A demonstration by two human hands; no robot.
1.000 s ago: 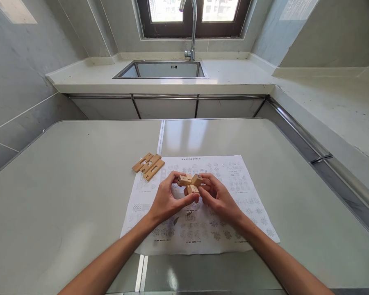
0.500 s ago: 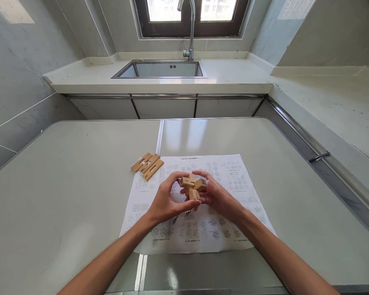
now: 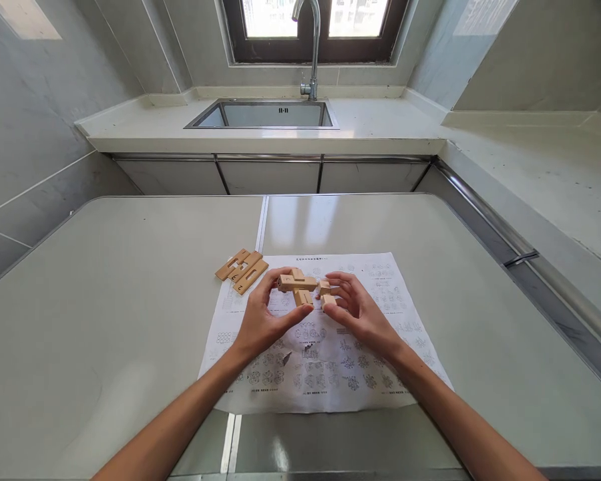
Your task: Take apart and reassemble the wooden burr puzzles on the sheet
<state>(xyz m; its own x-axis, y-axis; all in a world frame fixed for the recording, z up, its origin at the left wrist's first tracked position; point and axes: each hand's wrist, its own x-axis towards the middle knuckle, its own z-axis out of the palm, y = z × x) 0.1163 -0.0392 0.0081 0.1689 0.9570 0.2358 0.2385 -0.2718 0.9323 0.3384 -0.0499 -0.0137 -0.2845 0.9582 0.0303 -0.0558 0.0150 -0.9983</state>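
Observation:
My left hand (image 3: 268, 308) grips two wooden puzzle pieces (image 3: 297, 284) that cross each other, thumb at the near end and fingers at the far side. Just to the right, my right hand (image 3: 358, 308) pinches a smaller notched wooden puzzle piece (image 3: 326, 294) between thumb and fingers. A narrow gap separates it from the crossed pieces. Both hands are over a printed sheet (image 3: 330, 394) covered in small diagrams. Several flat slotted wooden pieces (image 3: 241, 270), marked with numbers, lie together at the sheet's upper left corner.
The sheet lies on a pale table (image 3: 145, 287) with a white seam strip (image 3: 230, 441). Beyond the table's far edge stand a counter (image 3: 380, 120), a steel sink (image 3: 260, 127) and a tap (image 3: 314, 53). Another ledge (image 3: 545, 160) runs along the right.
The wooden pieces were joined in one cluster between both hands. Now the right hand has drawn a notched piece away to the right, while the left hand has shifted slightly left and up.

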